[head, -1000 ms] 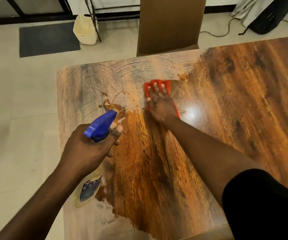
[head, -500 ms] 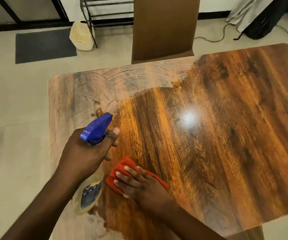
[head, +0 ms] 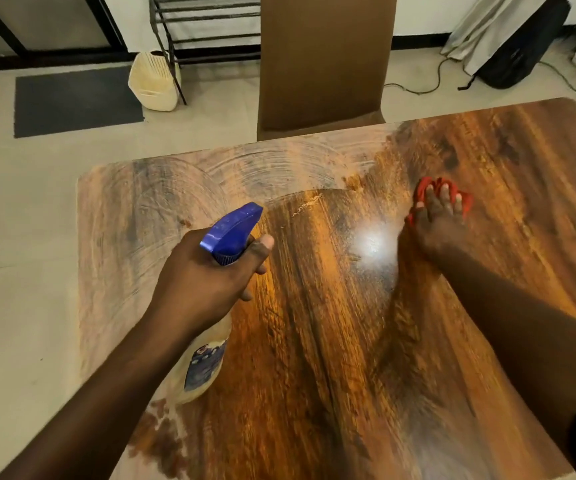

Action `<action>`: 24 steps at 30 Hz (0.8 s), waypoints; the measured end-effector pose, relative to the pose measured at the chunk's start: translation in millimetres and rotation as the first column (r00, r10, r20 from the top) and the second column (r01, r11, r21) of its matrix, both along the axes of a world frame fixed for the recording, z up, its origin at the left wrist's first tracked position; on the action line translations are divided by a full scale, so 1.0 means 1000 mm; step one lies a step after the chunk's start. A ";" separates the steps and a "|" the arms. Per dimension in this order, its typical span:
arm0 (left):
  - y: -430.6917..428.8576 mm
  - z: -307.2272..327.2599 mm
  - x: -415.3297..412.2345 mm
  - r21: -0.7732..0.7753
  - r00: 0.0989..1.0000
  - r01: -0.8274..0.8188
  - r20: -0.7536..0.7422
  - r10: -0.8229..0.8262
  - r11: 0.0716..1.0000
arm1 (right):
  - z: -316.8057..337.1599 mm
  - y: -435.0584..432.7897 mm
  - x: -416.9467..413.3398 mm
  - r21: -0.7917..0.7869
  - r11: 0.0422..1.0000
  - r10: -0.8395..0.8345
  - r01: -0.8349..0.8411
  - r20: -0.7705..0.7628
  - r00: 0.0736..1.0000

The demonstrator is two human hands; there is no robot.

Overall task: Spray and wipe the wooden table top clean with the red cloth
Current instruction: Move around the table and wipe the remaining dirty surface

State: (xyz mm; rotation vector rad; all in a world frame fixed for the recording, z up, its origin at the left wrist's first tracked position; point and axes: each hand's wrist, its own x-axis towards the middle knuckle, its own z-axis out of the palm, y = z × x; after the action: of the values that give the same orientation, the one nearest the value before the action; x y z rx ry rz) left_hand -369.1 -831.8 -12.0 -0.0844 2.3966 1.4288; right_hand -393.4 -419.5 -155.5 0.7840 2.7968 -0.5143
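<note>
The wooden table top (head: pixel 331 341) fills most of the view, dark and glossy through the middle and right, with a pale dusty film of arc-shaped streaks along its far and left sides. My left hand (head: pixel 207 278) grips the neck of a spray bottle (head: pixel 207 362) with a blue trigger head, held above the left part of the table. My right hand (head: pixel 435 220) presses the bunched red cloth (head: pixel 425 188) flat on the table at the far right of centre, fingers spread over it.
A brown chair back (head: pixel 324 60) stands against the table's far edge. On the floor beyond lie a dark mat (head: pixel 75 102), a cream plastic basket (head: pixel 153 81) by a metal rack, a black bag (head: pixel 521 50) and cables at the far right.
My right hand swept the cloth from the far middle down to the near left by the bottle, then up to the far right. The glossy area grew. The bottle stayed in my left hand.
</note>
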 end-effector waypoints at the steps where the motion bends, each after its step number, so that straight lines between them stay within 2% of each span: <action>1: -0.001 -0.001 -0.003 0.002 1.000 -0.002 -0.008 0.002 1.000 | -0.001 -0.006 -0.020 -0.005 1.000 -0.023 0.023 0.009 1.000; 4: -0.006 -0.001 -0.010 0.022 0.999 -0.017 -0.032 0.018 1.000 | -0.003 -0.039 -0.068 0.013 0.999 0.037 -0.037 0.033 0.999; 7: -0.011 0.000 -0.016 0.030 0.998 -0.051 -0.027 0.051 0.998 | -0.007 -0.091 -0.099 0.026 0.976 0.215 -0.216 0.019 0.976; 9: -0.015 0.000 -0.018 0.023 0.998 -0.063 -0.021 0.064 0.998 | -0.010 -0.131 -0.107 0.049 0.929 0.366 -0.366 0.007 0.930; 11: -0.016 0.001 -0.018 0.009 0.997 -0.076 -0.021 0.076 0.997 | -0.013 -0.172 -0.102 0.044 0.857 0.514 -0.513 -0.011 0.858; 15: -0.016 0.003 -0.019 -0.006 0.994 -0.104 -0.027 0.103 0.995 | -0.019 -0.247 -0.056 -0.021 0.643 0.764 -0.766 -0.057 0.643; 20: -0.008 0.006 -0.020 0.009 0.991 -0.133 -0.007 0.133 0.991 | -0.028 -0.255 0.051 -0.073 0.453 0.878 -0.888 -0.138 0.459; 22: -0.001 0.008 -0.020 0.029 0.993 -0.115 0.000 0.115 0.993 | -0.029 -0.224 0.088 -0.054 0.453 0.881 -0.890 -0.122 0.456; 24: 0.005 0.009 -0.021 0.058 0.995 -0.099 0.014 0.098 0.993 | -0.028 -0.179 0.109 -0.053 0.535 0.838 -0.843 -0.091 0.538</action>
State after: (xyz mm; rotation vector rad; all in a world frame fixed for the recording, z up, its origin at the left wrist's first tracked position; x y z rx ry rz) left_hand -390.6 -827.3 -3.2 -0.1980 2.3696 1.5371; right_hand -284.2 -598.2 -183.4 -0.6604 2.7190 -0.4461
